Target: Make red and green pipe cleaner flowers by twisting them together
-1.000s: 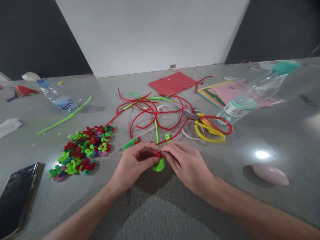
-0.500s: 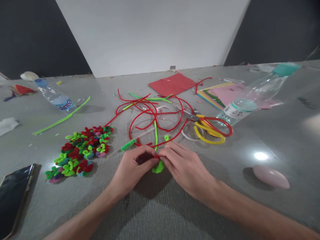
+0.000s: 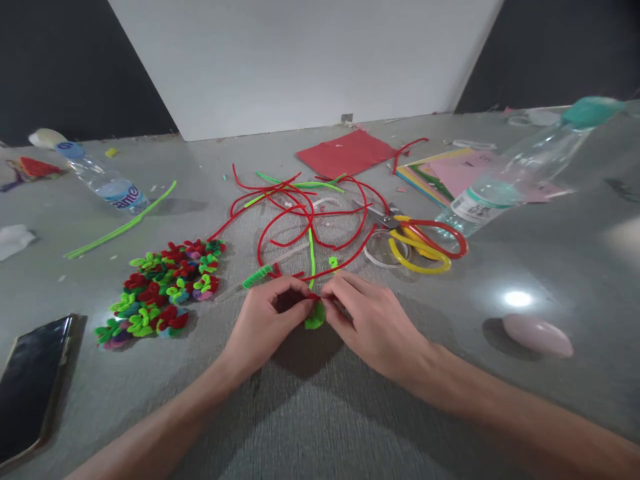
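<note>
My left hand (image 3: 270, 323) and my right hand (image 3: 373, 327) meet at the centre, each pinching a small red pipe cleaner piece (image 3: 314, 295) between thumb and fingers. Just below the fingertips is a bright green fuzzy piece (image 3: 315, 317), partly hidden by them. A green pipe cleaner (image 3: 313, 257) runs up from my fingertips. Beyond my hands lie long curved red pipe cleaners (image 3: 260, 243) in a loose tangle. A coiled green piece (image 3: 257, 276) sits on a thin stick above my left hand. Left of it are several small red and green pipe cleaner flowers (image 3: 153, 293).
Scissors (image 3: 425, 243) lie beside a tape ring at right, near a teal-capped bottle (image 3: 477, 203) and coloured papers (image 3: 457, 167). Red sheet (image 3: 345, 153) at back. Another bottle (image 3: 120, 190), green stems (image 3: 123, 229) and a phone (image 3: 35, 380) at left. Pink oval object (image 3: 537, 335) at right.
The whole view has shifted slightly, so the table items appear higher. My fingertips have moved slightly apart along the red piece, which both hands still pinch.
</note>
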A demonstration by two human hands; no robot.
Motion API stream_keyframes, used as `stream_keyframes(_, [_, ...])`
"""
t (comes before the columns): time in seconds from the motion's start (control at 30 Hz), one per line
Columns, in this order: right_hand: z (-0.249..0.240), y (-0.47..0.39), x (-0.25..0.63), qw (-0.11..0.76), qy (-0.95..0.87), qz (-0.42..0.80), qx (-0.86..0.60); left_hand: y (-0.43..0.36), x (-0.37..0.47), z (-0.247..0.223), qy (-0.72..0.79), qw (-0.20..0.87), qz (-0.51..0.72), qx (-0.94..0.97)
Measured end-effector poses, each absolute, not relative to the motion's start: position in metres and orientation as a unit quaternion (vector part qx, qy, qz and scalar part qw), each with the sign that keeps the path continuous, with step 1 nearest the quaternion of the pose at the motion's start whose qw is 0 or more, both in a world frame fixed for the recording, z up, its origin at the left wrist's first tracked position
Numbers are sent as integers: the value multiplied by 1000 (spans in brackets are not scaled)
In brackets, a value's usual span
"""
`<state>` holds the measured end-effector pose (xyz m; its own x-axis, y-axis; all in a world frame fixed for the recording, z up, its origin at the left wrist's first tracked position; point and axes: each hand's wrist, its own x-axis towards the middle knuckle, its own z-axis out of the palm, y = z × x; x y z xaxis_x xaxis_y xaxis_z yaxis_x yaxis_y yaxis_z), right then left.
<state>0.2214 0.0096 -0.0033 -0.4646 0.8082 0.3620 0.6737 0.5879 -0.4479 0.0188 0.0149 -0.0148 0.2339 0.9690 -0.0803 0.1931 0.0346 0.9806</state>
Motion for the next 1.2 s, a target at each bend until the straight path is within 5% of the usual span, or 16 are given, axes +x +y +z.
stream_keyframes(0.83, [-4,9,224,255,-852,115,-443,12,21,-13,477,496,367,626])
stream_keyframes(1.2, [-3,6,223,242,-866,84,-429,7,23,-12,467,346,330,743])
